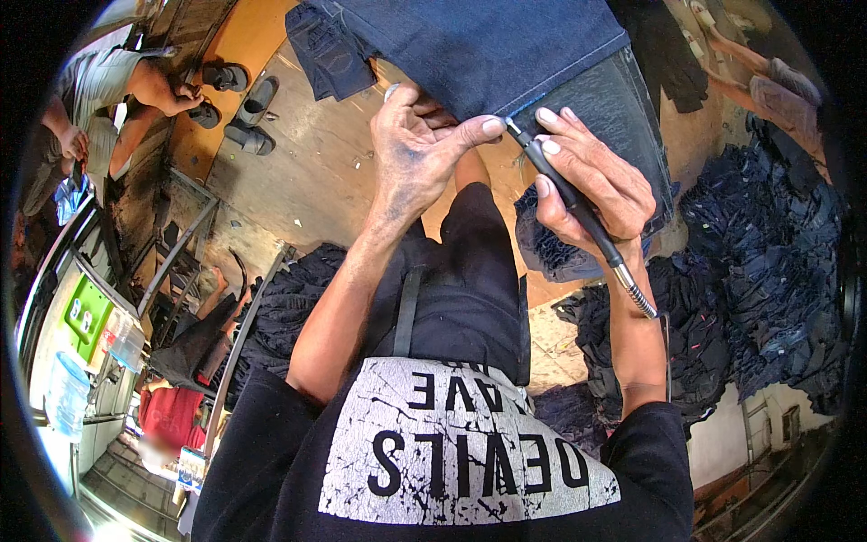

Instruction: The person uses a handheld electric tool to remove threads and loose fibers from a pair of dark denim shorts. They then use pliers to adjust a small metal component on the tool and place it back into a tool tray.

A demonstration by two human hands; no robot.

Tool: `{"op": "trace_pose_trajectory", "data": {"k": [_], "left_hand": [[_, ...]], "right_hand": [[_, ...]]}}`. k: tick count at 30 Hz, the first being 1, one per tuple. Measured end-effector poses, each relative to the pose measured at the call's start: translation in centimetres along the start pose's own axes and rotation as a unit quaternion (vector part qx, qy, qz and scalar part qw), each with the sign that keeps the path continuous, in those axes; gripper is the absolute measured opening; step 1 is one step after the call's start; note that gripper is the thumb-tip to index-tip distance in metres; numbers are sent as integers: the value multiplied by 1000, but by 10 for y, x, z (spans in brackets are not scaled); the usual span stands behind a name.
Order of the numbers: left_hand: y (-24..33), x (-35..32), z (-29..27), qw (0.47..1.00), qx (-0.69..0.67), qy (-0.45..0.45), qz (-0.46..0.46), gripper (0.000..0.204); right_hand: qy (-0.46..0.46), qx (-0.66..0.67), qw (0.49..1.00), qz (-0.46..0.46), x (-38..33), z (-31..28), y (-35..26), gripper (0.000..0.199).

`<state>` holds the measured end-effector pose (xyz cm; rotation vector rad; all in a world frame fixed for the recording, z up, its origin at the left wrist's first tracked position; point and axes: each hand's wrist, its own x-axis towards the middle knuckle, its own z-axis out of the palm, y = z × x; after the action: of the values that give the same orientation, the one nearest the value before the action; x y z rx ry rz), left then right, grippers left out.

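A dark blue denim garment (492, 54) lies spread in front of me, with a pale stitch line running near its edge. My left hand (415, 144) pinches a corner of that denim between thumb and fingers. In my right hand (601, 181) is a black pen-shaped rotary handpiece (575, 200) with a metal spring sleeve at its rear end. The handpiece's thin tip meets the denim edge close to my left thumb. Under the edge a darker, worn-looking panel (587, 122) shows; I cannot tell whether it is cloth or board.
Heaps of dark denim (759, 262) lie to the right, and another dark pile (289, 316) sits at my left. Sandals (251, 140) rest on the wooden floor (312, 172). A seated person (117, 99) is at far left; another person's legs (768, 86) show at upper right.
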<state>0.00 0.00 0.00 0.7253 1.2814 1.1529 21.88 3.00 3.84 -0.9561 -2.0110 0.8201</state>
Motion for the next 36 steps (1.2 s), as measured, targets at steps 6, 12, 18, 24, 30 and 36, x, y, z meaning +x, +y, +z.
{"op": "trace_pose_trajectory", "data": {"k": [6, 12, 18, 24, 30, 36], "left_hand": [[2, 8, 0, 1000, -6, 10, 21, 51], [-4, -1, -3, 996, 61, 41, -56, 40], [-47, 16, -12, 987, 145, 70, 5, 52], [-74, 16, -13, 987, 110, 115, -27, 44], [-75, 14, -15, 987, 116, 108, -21, 44], [-72, 15, -14, 986, 119, 115, -36, 47]], "right_hand": [[36, -14, 999, -11, 1, 5, 10, 26], [83, -15, 996, 29, -4, -2, 9, 24], [82, -13, 996, 19, 4, -18, 20, 23], [25, -13, 1000, 1, 0, -14, 17, 23], [-5, 6, 1000, -20, 5, -13, 14, 26], [1, -3, 1000, -17, 7, -11, 14, 26]]}}
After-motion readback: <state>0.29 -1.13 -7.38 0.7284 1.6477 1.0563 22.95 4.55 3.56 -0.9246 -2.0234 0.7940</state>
